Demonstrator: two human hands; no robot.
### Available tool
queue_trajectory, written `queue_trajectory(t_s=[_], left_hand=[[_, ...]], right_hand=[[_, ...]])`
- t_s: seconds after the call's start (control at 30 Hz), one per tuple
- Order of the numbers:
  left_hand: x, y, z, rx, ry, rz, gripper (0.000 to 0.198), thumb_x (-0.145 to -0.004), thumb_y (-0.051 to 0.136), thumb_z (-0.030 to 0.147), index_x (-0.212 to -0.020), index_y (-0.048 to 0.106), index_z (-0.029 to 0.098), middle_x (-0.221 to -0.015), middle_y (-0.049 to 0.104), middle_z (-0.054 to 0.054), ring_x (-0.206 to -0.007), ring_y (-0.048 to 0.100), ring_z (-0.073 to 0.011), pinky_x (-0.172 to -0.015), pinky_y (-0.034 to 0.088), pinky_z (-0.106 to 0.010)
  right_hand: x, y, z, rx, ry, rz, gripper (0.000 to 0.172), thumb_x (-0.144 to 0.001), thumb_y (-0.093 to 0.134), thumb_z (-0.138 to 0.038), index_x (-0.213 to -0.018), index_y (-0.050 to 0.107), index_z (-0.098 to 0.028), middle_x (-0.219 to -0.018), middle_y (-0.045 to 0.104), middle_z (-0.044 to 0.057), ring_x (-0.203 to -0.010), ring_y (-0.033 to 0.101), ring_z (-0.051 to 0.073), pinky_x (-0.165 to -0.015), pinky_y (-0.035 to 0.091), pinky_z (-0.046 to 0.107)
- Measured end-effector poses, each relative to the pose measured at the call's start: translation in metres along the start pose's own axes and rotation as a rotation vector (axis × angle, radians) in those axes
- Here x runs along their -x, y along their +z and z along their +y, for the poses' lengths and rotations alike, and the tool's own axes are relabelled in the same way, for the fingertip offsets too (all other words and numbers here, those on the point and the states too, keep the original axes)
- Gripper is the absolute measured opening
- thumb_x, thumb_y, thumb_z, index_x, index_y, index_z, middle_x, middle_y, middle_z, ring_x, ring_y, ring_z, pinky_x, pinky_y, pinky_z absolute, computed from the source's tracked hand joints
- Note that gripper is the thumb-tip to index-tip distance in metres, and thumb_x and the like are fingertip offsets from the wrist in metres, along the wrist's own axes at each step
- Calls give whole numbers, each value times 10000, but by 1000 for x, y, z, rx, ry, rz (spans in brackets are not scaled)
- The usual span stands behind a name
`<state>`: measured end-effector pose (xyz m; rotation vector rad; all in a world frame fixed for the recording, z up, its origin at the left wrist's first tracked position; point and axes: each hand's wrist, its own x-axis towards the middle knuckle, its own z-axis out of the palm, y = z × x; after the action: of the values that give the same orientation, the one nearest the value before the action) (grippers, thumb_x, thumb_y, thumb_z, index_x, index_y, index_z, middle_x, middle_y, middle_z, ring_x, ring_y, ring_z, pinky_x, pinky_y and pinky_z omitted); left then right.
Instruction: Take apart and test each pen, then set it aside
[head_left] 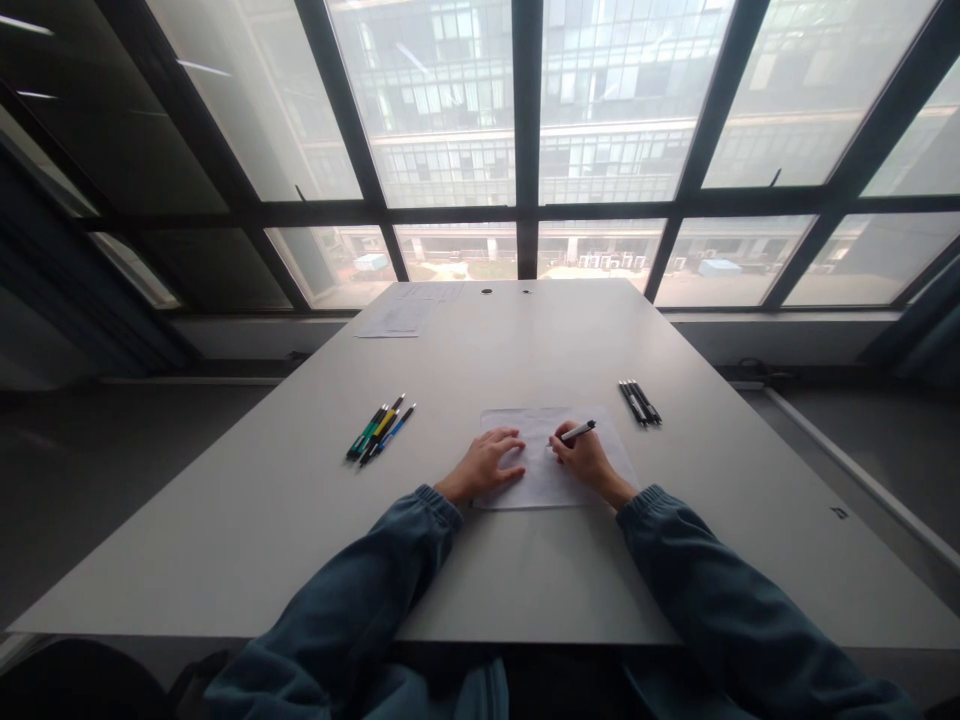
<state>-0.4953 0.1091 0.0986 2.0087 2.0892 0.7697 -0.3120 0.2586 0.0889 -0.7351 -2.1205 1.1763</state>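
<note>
A sheet of white paper (555,490) lies on the white table in front of me. My left hand (491,465) rests on its left part, fingers spread and holding nothing. On the right part of the sheet, my right hand (585,462) is closed around a pen (579,431) with a white barrel and a dark end. The pen slants up to the right, its tip side near the middle of the paper. Any marks on the sheet are too faint to read.
Several green, yellow, black and blue pens (379,432) lie left of the paper. Several dark pens (640,403) lie to its right. More papers (397,318) rest at the far left of the table (525,350), before large windows.
</note>
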Motion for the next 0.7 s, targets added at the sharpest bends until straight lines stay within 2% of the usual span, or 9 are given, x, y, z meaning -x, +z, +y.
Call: queue_trajectory(t_s=[0.27,0.43,0.6,0.7], left_hand=[[0,-1,-2,-21,-7,-37,444,-780,724,403,-1187,662,237,-1369,564,-113,-1285,498,-312,-1089,389,-487],[0,-2,-1,0,1,-32,438,-776,724,403,-1179,668,241,-1366,568,-113,-1280,503,-317,-1083,394,-491],[0,2,-4,35,13,-9,437,-756,743,384,-1161,676,233,-1348,579,-119,-1265,518,-312,-1088,398,-480],[0,3,-3,79,28,13,427,-769,738,355,-1169,666,224,-1335,585,-126,-1251,529,-300,-1085,406,-468]], right_hand=[[0,0,-1,24,2,13,168,-795,602,-347,-720,582,-198,-504,586,-20,-454,548,137,-452,386,224],[2,0,-1,-107,13,38,248,-824,598,-426,-737,553,-199,-578,629,3,-448,568,136,-437,415,228],[1,-4,-6,-231,5,82,298,-806,630,-482,-773,560,-194,-572,592,-2,-440,528,130,-406,396,231],[3,-6,-11,-277,-29,93,319,-836,602,-499,-868,596,-182,-649,612,15,-457,514,125,-415,393,239]])
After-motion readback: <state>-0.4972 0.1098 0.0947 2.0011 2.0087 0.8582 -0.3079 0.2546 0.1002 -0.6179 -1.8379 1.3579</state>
